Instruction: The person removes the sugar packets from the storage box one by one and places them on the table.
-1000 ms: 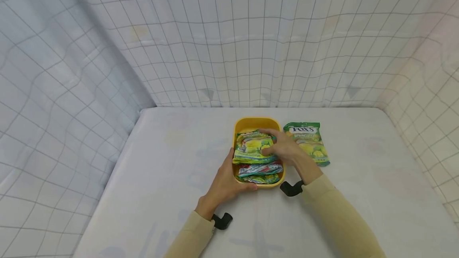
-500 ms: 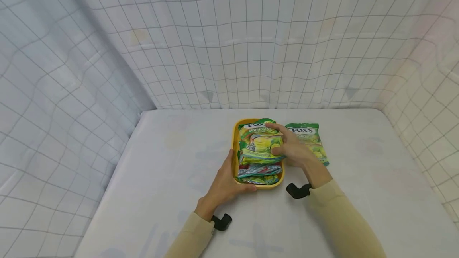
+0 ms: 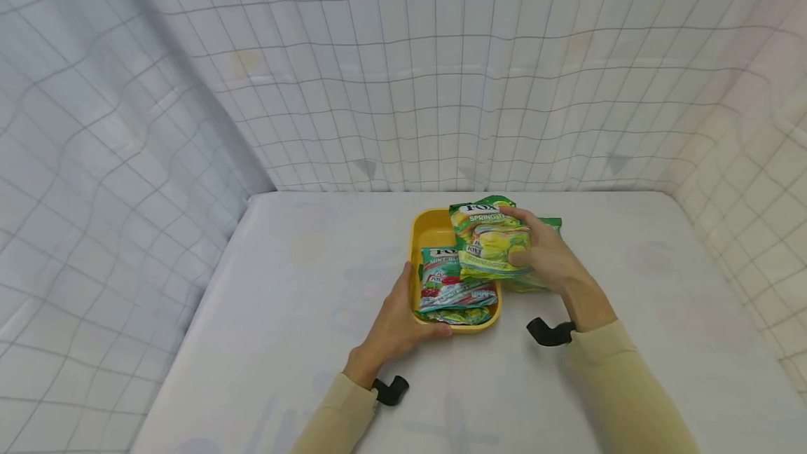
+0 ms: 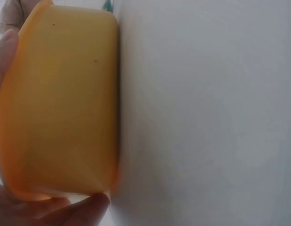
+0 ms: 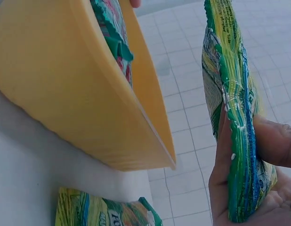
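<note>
My right hand (image 3: 550, 258) pinches a green and yellow FOX'S candy bag (image 3: 488, 240) by its right side, above the right part of a yellow bin (image 3: 431, 233). In the right wrist view the held bag (image 5: 240, 127) appears edge-on between thumb and fingers, apart from the bin. My left hand (image 3: 397, 324) grips the bin's near left corner, with the thumb along the near side. Inside the bin lie a teal and red mint candy bag (image 3: 441, 279) and a green bag (image 3: 458, 315) nearer to me.
Another green FOX'S bag (image 5: 103, 212) lies on the white table (image 3: 302, 286) right of the bin, largely hidden by my right hand in the head view. A grid-patterned white cloth wall (image 3: 403, 90) stands behind the table and along both sides.
My right hand has lifted the green and yellow candy bag out of the bin and shifted it right. The mint candy bag beneath has come into sight. The left hand has stayed in place.
</note>
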